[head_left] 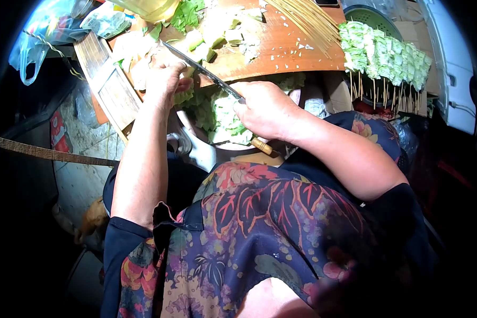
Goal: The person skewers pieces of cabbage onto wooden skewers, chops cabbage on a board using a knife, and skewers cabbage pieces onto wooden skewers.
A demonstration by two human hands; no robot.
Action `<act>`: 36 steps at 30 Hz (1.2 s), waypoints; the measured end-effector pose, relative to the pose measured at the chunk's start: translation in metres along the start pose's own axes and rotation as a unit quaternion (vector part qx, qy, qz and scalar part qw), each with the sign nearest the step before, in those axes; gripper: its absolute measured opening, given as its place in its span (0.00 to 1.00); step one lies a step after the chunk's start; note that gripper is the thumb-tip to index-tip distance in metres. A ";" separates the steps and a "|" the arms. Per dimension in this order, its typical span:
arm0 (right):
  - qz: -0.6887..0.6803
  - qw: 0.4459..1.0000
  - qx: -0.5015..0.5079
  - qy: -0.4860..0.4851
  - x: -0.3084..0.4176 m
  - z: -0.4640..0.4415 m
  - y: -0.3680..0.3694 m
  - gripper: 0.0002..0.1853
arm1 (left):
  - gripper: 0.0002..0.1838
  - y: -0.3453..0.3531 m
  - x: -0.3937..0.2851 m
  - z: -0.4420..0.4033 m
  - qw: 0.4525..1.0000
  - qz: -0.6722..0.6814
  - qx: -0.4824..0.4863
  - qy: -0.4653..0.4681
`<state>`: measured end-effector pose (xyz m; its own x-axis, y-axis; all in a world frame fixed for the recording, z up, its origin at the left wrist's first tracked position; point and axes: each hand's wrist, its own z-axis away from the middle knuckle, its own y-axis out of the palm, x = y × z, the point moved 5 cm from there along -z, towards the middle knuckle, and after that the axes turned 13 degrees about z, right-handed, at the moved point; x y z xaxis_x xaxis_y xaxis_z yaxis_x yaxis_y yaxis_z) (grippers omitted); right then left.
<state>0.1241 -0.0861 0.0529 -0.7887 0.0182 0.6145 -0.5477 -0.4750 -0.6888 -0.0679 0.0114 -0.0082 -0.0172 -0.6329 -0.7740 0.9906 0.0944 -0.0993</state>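
Observation:
My right hand (265,108) is wrapped round a knife (201,70), whose long dark blade points up and to the left over the board's near edge. Close to the blade's tip, my left hand (167,77) is closed, its fingers curled; a bit of pale green vegetable shows beneath them, but what they grip is unclear. Cut pale green pieces (212,40) lie on the orange-brown wooden board (281,53) beyond the hands. Under the board's edge, green leaves (228,119) fill a pale basin.
Bare wooden sticks (307,24) lie on the board. Skewered green vegetables (384,53) are stacked at the right beside a green colander (368,18). At the left are a blue plastic bag (37,37) and a wooden frame (108,79). A yellowish container (148,8) stands at the top.

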 end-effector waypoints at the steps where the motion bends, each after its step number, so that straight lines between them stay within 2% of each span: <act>1: 0.000 1.000 0.001 0.000 0.000 0.000 0.000 0.14 | 0.10 0.000 0.000 0.001 1.000 -0.002 -0.006 0.002; 4: 0.000 1.000 -0.010 -0.022 0.002 0.000 -0.002 0.14 | 0.09 -0.001 0.002 -0.003 1.000 -0.001 0.000 -0.003; 7: 0.042 0.999 0.020 -0.010 0.000 -0.002 0.000 0.12 | 0.08 -0.001 0.004 -0.007 1.000 -0.001 0.000 -0.005; 10: 0.043 0.999 -0.004 -0.029 0.001 -0.006 -0.001 0.11 | 0.06 -0.001 0.004 -0.008 1.000 0.003 0.012 -0.002; 12: 0.081 0.996 0.032 -0.018 0.005 -0.009 -0.003 0.12 | 0.06 0.000 0.005 -0.009 1.000 0.003 0.013 0.001; 16: 0.043 0.999 0.018 -0.025 0.009 -0.022 -0.007 0.12 | 0.05 0.000 0.005 -0.009 1.000 0.016 0.005 0.002; 18: 0.051 0.995 0.082 0.010 0.008 -0.030 -0.005 0.13 | 0.06 0.000 0.004 -0.008 1.000 0.013 0.009 -0.004; 21: 0.064 0.992 0.099 0.047 0.002 -0.042 0.006 0.13 | 0.07 -0.002 0.006 -0.011 1.000 0.011 0.018 -0.009; 26: 0.059 0.998 0.018 0.020 -0.009 -0.043 0.019 0.15 | 0.08 -0.005 0.009 -0.012 0.999 0.007 0.035 -0.015; 31: 0.028 1.000 0.000 0.013 -0.012 -0.042 0.021 0.15 | 0.08 0.001 0.009 -0.009 0.994 -0.082 0.069 -0.032; 35: 0.013 1.000 0.002 0.018 -0.008 -0.038 0.014 0.16 | 0.08 -0.007 0.004 -0.011 0.995 -0.071 0.057 -0.030; 36: 0.009 1.000 0.014 0.024 -0.008 -0.037 0.014 0.16 | 0.07 -0.008 0.004 -0.011 0.998 -0.033 0.045 -0.026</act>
<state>0.1123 -0.0608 0.0240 -0.8113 0.0503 0.5825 -0.5251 -0.5008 -0.6881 -0.0774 0.0171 -0.0174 -0.0783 -0.6746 -0.7340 0.9957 -0.0167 -0.0908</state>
